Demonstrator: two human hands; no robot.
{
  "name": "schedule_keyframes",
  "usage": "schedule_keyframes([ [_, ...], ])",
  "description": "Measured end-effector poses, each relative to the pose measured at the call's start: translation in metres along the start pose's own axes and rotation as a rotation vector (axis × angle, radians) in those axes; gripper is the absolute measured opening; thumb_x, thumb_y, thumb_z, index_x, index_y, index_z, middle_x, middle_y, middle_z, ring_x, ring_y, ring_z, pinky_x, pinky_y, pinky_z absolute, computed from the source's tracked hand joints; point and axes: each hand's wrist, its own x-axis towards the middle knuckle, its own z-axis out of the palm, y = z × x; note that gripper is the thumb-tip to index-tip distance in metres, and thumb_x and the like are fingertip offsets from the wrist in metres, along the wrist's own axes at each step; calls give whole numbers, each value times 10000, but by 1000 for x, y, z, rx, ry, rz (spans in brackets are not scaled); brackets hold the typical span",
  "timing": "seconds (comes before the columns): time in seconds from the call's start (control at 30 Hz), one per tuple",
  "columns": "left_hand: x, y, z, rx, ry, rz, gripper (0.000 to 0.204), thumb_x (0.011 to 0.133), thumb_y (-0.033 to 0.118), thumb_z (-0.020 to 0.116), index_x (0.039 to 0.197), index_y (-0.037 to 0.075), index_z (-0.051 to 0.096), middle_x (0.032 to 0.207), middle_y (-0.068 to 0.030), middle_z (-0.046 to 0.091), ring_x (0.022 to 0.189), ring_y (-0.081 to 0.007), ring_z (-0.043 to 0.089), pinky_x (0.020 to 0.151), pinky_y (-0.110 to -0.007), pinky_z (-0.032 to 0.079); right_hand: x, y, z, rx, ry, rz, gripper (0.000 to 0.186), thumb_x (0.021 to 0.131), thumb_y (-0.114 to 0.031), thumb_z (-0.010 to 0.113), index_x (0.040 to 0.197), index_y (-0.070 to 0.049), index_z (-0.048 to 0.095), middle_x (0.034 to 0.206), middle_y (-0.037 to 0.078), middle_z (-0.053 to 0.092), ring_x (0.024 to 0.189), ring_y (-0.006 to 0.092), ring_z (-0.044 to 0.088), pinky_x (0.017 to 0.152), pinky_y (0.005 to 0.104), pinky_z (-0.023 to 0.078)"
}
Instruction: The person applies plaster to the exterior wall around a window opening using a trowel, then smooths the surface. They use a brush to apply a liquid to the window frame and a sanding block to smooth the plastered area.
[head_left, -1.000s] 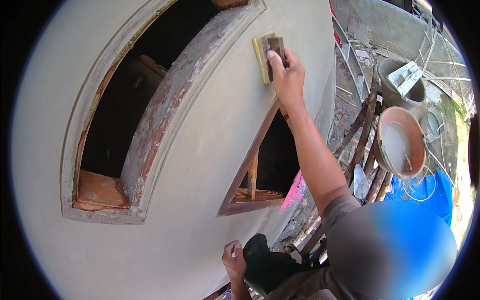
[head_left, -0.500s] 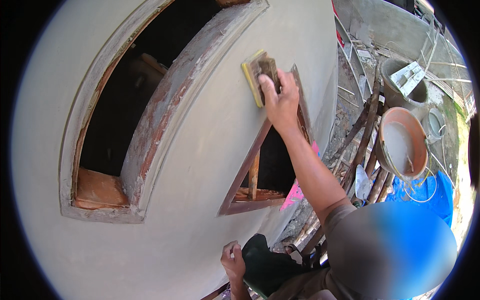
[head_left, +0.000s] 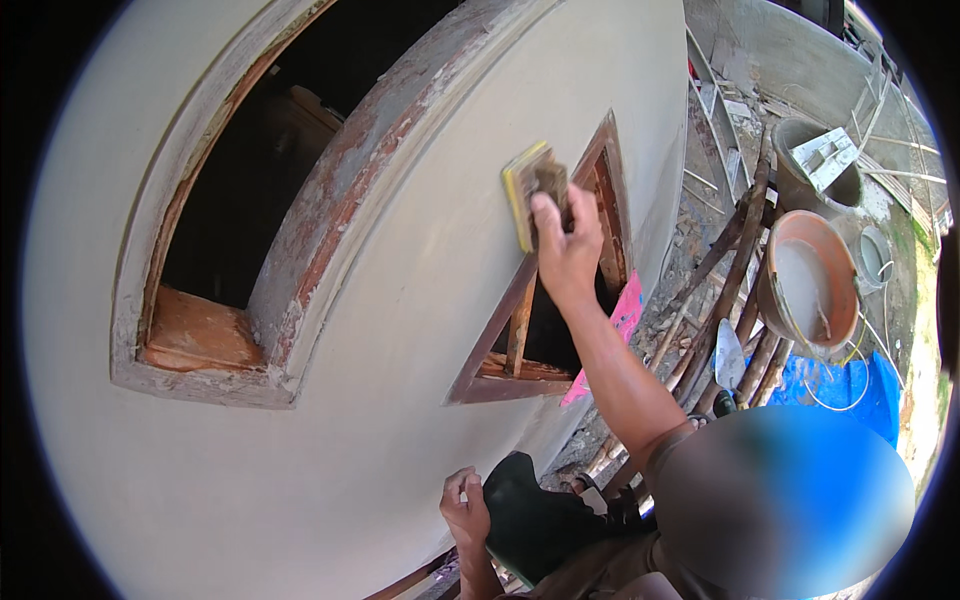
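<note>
My right hand (head_left: pixel 570 240) grips the back of a sponge float (head_left: pixel 540 190), a dirty block with a yellow sponge face. The float's yellow side is against the smooth grey plastered wall (head_left: pixel 400 290), between two openings. My forearm passes in front of the triangular window frame (head_left: pixel 480 355), hiding part of it. Low beside the wall, my left hand (head_left: pixel 467 508) is loosely curled next to dark cloth over my leg; nothing shows in its fingers. The larger curved opening (head_left: pixel 365 180) has a rough, plaster-streaked edge.
On the right stand an orange bucket (head_left: pixel 815 255) of greyish liquid and a grey bucket (head_left: pixel 790 140) with a white float (head_left: pixel 825 158) across it. A pointed trowel (head_left: pixel 730 352) rests by wooden poles (head_left: pixel 740 260). Blue sheeting (head_left: pixel 830 385) and a ladder (head_left: pixel 712 110) lie beyond.
My right hand has moved the sponge float down the wall, alongside the triangular frame's upper part. The view has shifted slightly. My left hand stays in nearly the same place.
</note>
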Motion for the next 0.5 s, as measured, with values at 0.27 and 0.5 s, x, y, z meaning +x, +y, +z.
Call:
schedule_keyframes([
  [0.27, -7, -13, -8, -88, 0, -25, 172, 938, 93, 606, 1035, -43, 649, 1030, -171, 687, 921, -228, 652, 839, -329, 507, -107, -51, 12, 15, -271, -472, 345, 799, -212, 776, 1092, -60, 673, 998, 92, 633, 938, 257, 569, 864, 364, 371],
  [0.5, -21, -10, -23, -100, -12, 40, 175, 947, 115, 618, 1036, -35, 639, 1038, -179, 684, 927, -236, 655, 832, -340, 510, 3, -66, 20, 158, 21, -54, 218, 904, -162, 705, 1027, 11, 655, 969, 99, 626, 842, 178, 580, 738, 314, 462],
])
